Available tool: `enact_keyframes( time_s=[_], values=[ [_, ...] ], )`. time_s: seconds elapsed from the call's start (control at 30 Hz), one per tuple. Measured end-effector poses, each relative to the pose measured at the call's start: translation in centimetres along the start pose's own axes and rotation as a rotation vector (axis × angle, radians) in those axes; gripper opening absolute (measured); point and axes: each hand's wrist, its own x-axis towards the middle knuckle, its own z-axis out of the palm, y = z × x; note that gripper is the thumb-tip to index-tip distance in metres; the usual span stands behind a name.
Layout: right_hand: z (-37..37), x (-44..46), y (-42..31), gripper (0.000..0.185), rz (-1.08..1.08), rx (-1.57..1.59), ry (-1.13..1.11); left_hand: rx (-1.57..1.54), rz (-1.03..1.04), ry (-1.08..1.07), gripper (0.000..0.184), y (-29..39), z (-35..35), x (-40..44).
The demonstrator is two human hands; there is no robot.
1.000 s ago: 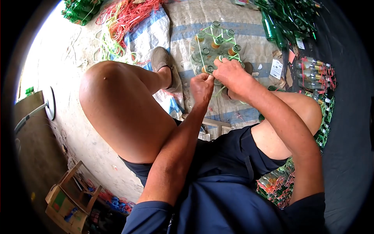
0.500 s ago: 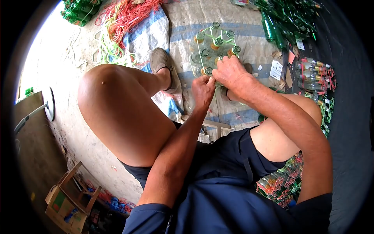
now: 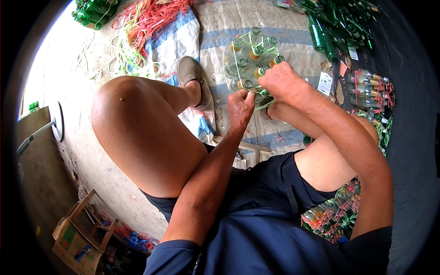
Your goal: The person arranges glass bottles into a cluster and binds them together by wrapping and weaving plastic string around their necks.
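Several clear glass bottles (image 3: pixel 242 65) stand upright in a tight cluster between my feet, with light green plastic string (image 3: pixel 236 59) running around and across their necks. At the near edge of the cluster, my left hand (image 3: pixel 240 109) is closed, thumb and finger pinching the string beside a bottle mouth. My right hand (image 3: pixel 285 81) is a fist at the cluster's near right side, closed on the same string. A stretch of string shows below and between the two hands. The right fingertips are hidden behind the back of the hand.
Red plastic string (image 3: pixel 149 20) lies heaped at the upper left on a striped tarp (image 3: pixel 215 23). Green bottles (image 3: pixel 341 27) are piled at the upper right. Bundled clear bottles (image 3: pixel 369 89) lie on the right. A wooden chair (image 3: pixel 85 229) is at the lower left.
My right hand has moved slightly right and toward me, away from my left hand, drawing the string. The bottles have shifted a little; my left hand stays almost in place.
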Motion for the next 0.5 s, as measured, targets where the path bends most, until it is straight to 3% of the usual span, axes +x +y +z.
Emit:
enact_keyframes(
  time_s=[0.5],
  values=[
    [-2.9, -0.4, 2.4, 0.015, 0.124, 0.147, -0.097, -0.030, 0.011, -0.034, 0.040, 0.0, 0.0, -0.3]
  ],
)
